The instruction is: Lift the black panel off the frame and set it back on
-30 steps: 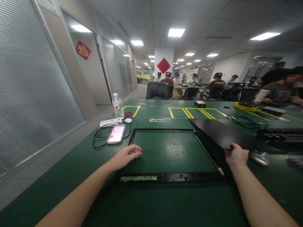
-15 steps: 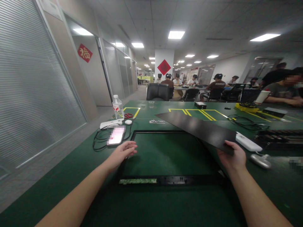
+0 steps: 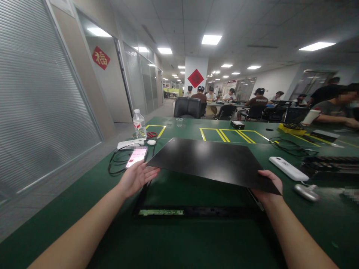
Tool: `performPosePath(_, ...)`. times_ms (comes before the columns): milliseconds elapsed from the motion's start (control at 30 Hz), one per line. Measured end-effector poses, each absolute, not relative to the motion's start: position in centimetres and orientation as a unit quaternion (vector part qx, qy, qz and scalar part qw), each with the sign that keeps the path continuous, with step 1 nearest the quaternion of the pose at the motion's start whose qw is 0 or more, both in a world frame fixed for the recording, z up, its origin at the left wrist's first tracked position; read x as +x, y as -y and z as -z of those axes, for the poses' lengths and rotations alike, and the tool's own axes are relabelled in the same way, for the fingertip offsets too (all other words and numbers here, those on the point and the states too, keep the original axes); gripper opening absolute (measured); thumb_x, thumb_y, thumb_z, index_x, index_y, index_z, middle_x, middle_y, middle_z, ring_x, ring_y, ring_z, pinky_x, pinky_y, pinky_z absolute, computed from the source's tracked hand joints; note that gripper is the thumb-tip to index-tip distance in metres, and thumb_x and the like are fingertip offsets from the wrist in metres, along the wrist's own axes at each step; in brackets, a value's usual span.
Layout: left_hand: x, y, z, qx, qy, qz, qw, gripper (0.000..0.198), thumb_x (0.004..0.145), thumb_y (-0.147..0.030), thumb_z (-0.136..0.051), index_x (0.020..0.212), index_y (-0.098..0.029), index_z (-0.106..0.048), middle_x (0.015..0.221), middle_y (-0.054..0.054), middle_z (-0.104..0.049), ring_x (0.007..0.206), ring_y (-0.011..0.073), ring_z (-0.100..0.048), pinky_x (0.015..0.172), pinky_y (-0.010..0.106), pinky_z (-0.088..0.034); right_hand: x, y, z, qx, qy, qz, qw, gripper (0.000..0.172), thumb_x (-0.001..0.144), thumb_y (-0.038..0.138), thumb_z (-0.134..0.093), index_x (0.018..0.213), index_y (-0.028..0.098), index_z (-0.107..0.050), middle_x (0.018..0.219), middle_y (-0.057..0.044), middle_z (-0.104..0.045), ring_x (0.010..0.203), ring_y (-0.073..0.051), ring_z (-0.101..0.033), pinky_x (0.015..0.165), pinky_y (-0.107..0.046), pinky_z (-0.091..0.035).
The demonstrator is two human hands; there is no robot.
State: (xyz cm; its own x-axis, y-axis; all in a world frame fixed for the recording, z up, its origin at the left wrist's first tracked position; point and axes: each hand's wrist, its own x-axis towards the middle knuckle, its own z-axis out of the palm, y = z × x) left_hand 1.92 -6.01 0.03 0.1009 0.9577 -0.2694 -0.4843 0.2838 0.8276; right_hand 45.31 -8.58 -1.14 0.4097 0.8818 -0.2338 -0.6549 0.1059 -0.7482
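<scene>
A flat black panel (image 3: 207,160) hangs level above a black rectangular frame (image 3: 196,211) that lies on the green table. My right hand (image 3: 267,186) grips the panel's near right corner, thumb on top. My left hand (image 3: 137,176) is open, palm up, with its fingertips at the panel's left corner. The panel hides most of the frame; only the frame's near bar, with a green circuit strip (image 3: 161,212), and part of its left side show.
Left of the panel lie a lit phone (image 3: 136,155), black cables, a white device (image 3: 130,144) and a water bottle (image 3: 139,125). On the right are a white remote-like unit (image 3: 288,168) and a silver tool (image 3: 307,192). People sit at tables behind.
My right hand has swung the panel from the right side over the frame and levelled it. My left hand has lifted off the frame's edge and turned palm up to the panel's corner.
</scene>
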Motion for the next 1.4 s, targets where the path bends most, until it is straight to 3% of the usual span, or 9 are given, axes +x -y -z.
performPosePath(167,2.2,6.6,-0.8,0.272,-0.408,-0.554,0.673,0.021,0.09,-0.019,-0.048,0.093,-0.012,-0.067,0.077,0.009,-0.075,0.063,0.0176,-0.071,0.064,0.027,-0.058,45.5,8.5,1.6,-0.409,0.177,-0.54,0.714,0.038,0.052,0.017,-0.057,0.089,0.018,-0.065,0.075,-0.005,-0.07,0.076,-0.027,-0.07,0.073,-0.046,-0.059)
performPosePath(300,2.0,6.7,-0.7,0.26,-0.459,-0.56,0.639,0.015,0.077,-0.004,-0.06,0.084,-0.015,-0.068,0.065,0.002,-0.073,0.05,0.0142,-0.066,0.05,0.022,-0.054,45.1,8.7,1.5,-0.411,0.183,-0.571,0.687,0.042,0.053,0.015,-0.058,0.094,0.017,-0.066,0.08,-0.006,-0.072,0.075,-0.027,-0.07,0.071,-0.044,-0.059)
performPosePath(600,1.1,7.1,-1.3,0.363,-0.429,-0.53,0.635,0.035,0.065,-0.007,-0.073,0.099,-0.013,-0.072,0.079,0.007,-0.078,0.059,0.0172,-0.072,0.055,0.022,-0.057,45.4,8.7,1.7,-0.507,0.32,-0.621,0.504,0.044,0.067,0.021,-0.055,0.109,0.021,-0.068,0.099,-0.007,-0.075,0.086,-0.026,-0.071,0.073,-0.036,-0.057)
performPosePath(733,1.6,7.6,-1.7,0.39,-0.431,-0.533,0.615,0.04,0.062,-0.012,-0.077,0.101,-0.014,-0.071,0.084,0.008,-0.079,0.064,0.0208,-0.074,0.062,0.026,-0.059,46.2,8.1,2.2,-0.532,0.309,-0.583,0.53,0.042,0.067,0.015,-0.055,0.107,0.016,-0.068,0.093,-0.008,-0.075,0.076,-0.02,-0.07,0.066,-0.028,-0.055)
performPosePath(933,1.5,7.6,-1.8,0.391,-0.452,-0.531,0.6,0.036,0.06,-0.014,-0.079,0.095,-0.015,-0.072,0.08,0.007,-0.079,0.06,0.0196,-0.073,0.058,0.024,-0.058,46.5,7.5,2.5,-0.616,0.293,-0.475,0.555,0.049,0.068,0.007,-0.054,0.117,0.013,-0.058,0.074,-0.008,-0.073,0.062,-0.016,-0.068,0.056,-0.023,-0.052)
performPosePath(1133,1.2,7.3,-1.2,0.397,-0.468,-0.505,0.606,0.031,0.058,-0.016,-0.083,0.087,-0.014,-0.072,0.074,0.006,-0.078,0.055,0.0162,-0.07,0.055,0.021,-0.056,46.6,7.8,2.1,-0.667,0.274,-0.435,0.539,0.035,0.073,0.009,-0.052,0.107,0.013,-0.058,0.067,-0.01,-0.072,0.05,-0.016,-0.064,0.049,-0.024,-0.051)
performPosePath(1267,1.2,7.2,-1.0,0.412,-0.465,-0.491,0.611,0.039,0.06,-0.02,-0.084,0.096,-0.016,-0.071,0.081,0.007,-0.078,0.066,0.0193,-0.074,0.06,0.022,-0.057,46.4,7.8,2.2,-0.687,0.303,-0.404,0.522,0.026,0.076,0.01,-0.051,0.1,0.016,-0.058,0.064,-0.008,-0.071,0.053,-0.017,-0.067,0.049,-0.024,-0.051)
performPosePath(1400,1.2,7.2,-1.2,0.406,-0.475,-0.491,0.607,0.04,0.059,-0.019,-0.084,0.097,-0.015,-0.072,0.076,0.006,-0.078,0.059,0.0181,-0.072,0.058,0.023,-0.057,46.3,7.6,2.4,-0.696,0.331,-0.387,0.506,0.021,0.078,0.011,-0.051,0.097,0.016,-0.057,0.064,-0.007,-0.071,0.051,-0.017,-0.066,0.047,-0.024,-0.05)
